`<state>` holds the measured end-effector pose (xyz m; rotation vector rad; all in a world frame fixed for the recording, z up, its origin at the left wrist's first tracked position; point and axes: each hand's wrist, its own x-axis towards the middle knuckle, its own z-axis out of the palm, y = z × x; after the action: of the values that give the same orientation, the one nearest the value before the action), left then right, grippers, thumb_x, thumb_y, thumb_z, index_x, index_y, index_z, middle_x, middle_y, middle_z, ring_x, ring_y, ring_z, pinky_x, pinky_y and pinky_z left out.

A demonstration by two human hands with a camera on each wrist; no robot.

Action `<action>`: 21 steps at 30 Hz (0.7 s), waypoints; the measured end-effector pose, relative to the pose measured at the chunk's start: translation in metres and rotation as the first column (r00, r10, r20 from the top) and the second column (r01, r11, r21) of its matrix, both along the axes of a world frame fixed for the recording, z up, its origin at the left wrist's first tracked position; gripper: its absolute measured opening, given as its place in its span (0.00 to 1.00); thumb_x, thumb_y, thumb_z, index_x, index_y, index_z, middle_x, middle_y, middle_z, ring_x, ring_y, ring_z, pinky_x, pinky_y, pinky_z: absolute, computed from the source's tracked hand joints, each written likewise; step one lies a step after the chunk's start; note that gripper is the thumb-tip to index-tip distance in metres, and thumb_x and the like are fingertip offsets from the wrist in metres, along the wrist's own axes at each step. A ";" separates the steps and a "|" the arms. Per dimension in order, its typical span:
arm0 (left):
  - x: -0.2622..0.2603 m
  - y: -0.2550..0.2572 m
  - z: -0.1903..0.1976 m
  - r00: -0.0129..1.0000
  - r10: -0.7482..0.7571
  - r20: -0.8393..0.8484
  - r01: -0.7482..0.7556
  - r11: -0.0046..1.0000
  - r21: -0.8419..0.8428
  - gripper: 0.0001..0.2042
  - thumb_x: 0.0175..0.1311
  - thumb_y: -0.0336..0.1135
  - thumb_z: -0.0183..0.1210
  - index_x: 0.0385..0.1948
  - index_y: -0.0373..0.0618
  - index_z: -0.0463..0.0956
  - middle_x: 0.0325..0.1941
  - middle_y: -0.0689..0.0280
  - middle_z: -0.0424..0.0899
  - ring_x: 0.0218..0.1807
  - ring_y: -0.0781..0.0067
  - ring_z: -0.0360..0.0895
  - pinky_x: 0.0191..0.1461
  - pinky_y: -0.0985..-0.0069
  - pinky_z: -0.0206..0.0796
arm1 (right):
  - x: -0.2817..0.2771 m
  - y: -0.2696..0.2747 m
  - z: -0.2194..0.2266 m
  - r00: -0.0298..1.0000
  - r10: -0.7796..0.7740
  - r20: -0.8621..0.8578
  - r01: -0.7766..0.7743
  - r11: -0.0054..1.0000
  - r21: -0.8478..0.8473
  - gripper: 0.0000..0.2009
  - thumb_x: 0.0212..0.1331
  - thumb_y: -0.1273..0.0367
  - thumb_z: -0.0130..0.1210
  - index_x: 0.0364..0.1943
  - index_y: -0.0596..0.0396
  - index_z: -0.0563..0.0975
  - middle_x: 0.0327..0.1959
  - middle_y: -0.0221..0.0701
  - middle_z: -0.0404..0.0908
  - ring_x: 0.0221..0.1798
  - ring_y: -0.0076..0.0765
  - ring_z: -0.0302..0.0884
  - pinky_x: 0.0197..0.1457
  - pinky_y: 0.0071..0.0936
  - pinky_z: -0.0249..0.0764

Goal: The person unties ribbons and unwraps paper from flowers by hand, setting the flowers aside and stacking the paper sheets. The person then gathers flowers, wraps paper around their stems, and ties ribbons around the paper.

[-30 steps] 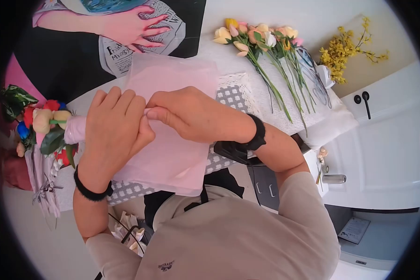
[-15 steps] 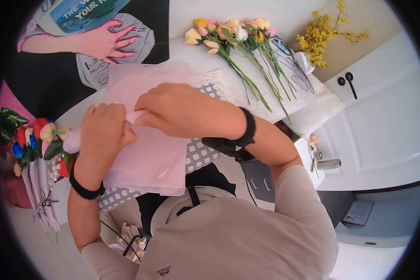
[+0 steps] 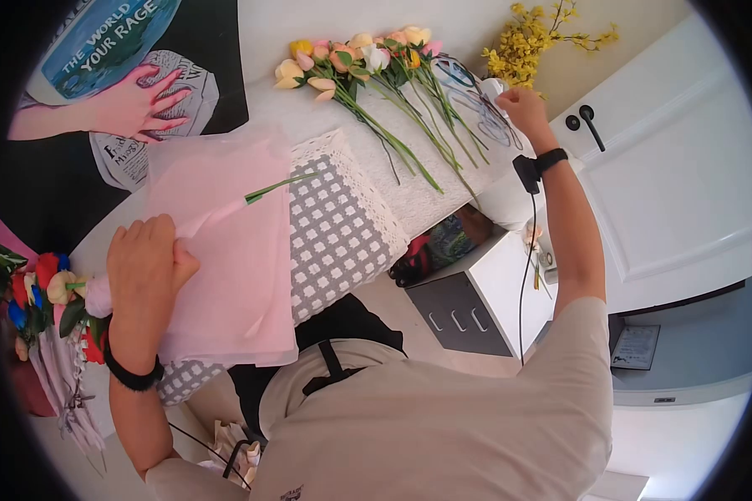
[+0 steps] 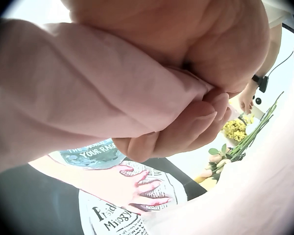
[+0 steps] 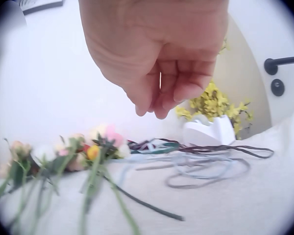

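Observation:
My left hand (image 3: 146, 271) grips a wrap of pale pink paper (image 4: 78, 83) around a bundle of flower stems. Green stem ends (image 3: 280, 186) stick out of the wrap on the right, and a cream flower (image 3: 61, 288) shows at its other end. Stretched out at the far right, my right hand (image 3: 522, 113) holds nothing, its fingers loosely bent. It hovers just above a white tape dispenser (image 5: 210, 132) in the right wrist view. Loose ribbons (image 5: 206, 185) lie beside the dispenser.
Pink paper sheets (image 3: 226, 317) lie over a grey-and-white patterned cloth (image 3: 334, 225). Several long-stemmed flowers (image 3: 376, 58) lie at the back. Yellow blossoms (image 3: 522, 46) stand behind the dispenser. Red and blue flowers (image 3: 38, 288) are at far left, and a white door (image 3: 643, 167) stands at right.
My right hand has let go of the pink wrap and swung far right to the dispenser. The left hand keeps its grip; the stem ends have come into sight.

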<state>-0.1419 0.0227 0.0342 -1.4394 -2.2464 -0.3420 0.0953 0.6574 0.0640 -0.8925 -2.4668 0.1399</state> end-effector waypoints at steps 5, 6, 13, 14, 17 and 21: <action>0.000 -0.001 0.003 1.000 -0.001 0.030 0.000 1.000 0.007 0.08 0.52 0.24 0.58 0.32 0.39 0.67 0.26 0.53 0.69 0.32 0.49 0.69 0.42 0.56 0.61 | 0.000 0.030 -0.037 1.000 0.024 0.020 -0.025 0.999 0.044 0.12 0.55 0.60 0.67 0.37 0.53 0.89 0.33 0.38 0.90 0.38 0.45 0.89 0.46 0.38 0.82; 0.000 -0.001 0.004 1.000 0.001 0.029 -0.002 1.000 0.008 0.08 0.52 0.24 0.58 0.32 0.39 0.67 0.26 0.53 0.69 0.32 0.49 0.69 0.42 0.56 0.61 | -0.005 0.031 -0.040 0.999 0.026 0.019 -0.027 0.999 0.045 0.12 0.55 0.60 0.67 0.37 0.53 0.89 0.33 0.38 0.90 0.38 0.45 0.89 0.46 0.38 0.82; -0.002 -0.003 0.003 1.000 0.000 0.031 -0.001 1.000 0.020 0.08 0.53 0.25 0.58 0.32 0.39 0.67 0.26 0.54 0.69 0.32 0.49 0.69 0.41 0.56 0.61 | -0.020 0.053 -0.060 0.963 -0.153 0.221 0.145 0.988 0.053 0.13 0.56 0.58 0.66 0.37 0.50 0.89 0.37 0.41 0.91 0.42 0.50 0.89 0.49 0.44 0.82; -0.003 -0.003 0.002 1.000 -0.007 0.025 0.006 1.000 0.027 0.08 0.53 0.25 0.58 0.32 0.39 0.67 0.26 0.54 0.69 0.32 0.49 0.69 0.41 0.56 0.61 | -0.021 0.060 -0.062 0.954 -0.196 0.228 0.183 0.980 0.076 0.13 0.56 0.57 0.65 0.37 0.51 0.89 0.37 0.42 0.90 0.43 0.51 0.89 0.50 0.45 0.82; -0.003 -0.003 0.003 0.999 -0.006 0.035 0.005 0.999 0.041 0.08 0.53 0.25 0.58 0.32 0.40 0.68 0.26 0.54 0.70 0.32 0.50 0.70 0.41 0.56 0.61 | -0.023 0.043 -0.048 0.980 -0.192 0.049 0.189 0.980 0.067 0.14 0.59 0.58 0.64 0.37 0.53 0.89 0.39 0.44 0.90 0.44 0.53 0.88 0.49 0.46 0.81; -0.001 -0.003 0.005 0.997 0.016 0.069 -0.017 1.000 0.014 0.08 0.53 0.26 0.58 0.32 0.41 0.68 0.26 0.55 0.70 0.32 0.49 0.71 0.41 0.56 0.62 | -0.033 0.016 -0.002 0.992 0.014 -0.122 -0.004 0.996 0.087 0.16 0.64 0.57 0.63 0.36 0.58 0.87 0.33 0.41 0.89 0.36 0.42 0.87 0.45 0.39 0.81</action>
<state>-0.1432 0.0199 0.0389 -1.4210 -2.3042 -0.4072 0.0620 0.6735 0.0622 -0.8116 -2.3445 0.0875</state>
